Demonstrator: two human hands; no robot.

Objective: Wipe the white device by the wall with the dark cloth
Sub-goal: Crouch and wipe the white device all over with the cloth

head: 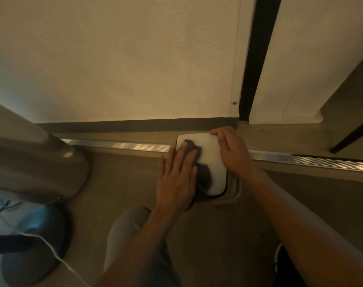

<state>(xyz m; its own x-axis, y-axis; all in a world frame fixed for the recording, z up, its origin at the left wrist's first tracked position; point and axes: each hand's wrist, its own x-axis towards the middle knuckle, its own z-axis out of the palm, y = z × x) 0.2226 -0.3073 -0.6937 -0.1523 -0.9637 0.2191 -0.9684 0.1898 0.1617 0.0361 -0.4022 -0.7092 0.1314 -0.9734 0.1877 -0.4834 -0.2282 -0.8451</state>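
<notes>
Far left, on the floor: a round dark lamp-like base with a thin white cord running across it; above it a grey curved body, kind unclear.
Floor strip: a ribbed metal strip runs left to right along the floor, passing under the device.
Containers: none can be made out.
Left hand: palm down, fingers spread and laid flat, pressing the dark cloth onto the device's top; not closed around it.
Dark cloth: bunched under the left hand, showing past the fingertips and along the device's left and near edge.
White device: a rounded-square box on the floor, close to the wall and its dark skirting, sitting on a pale base plate.
Right hand: fingers curled over the device's far right corner and right edge, steadying it.
Forearms: both reach forward from the bottom of the view.
Knee: in pale cloth, between the forearms.
</notes>
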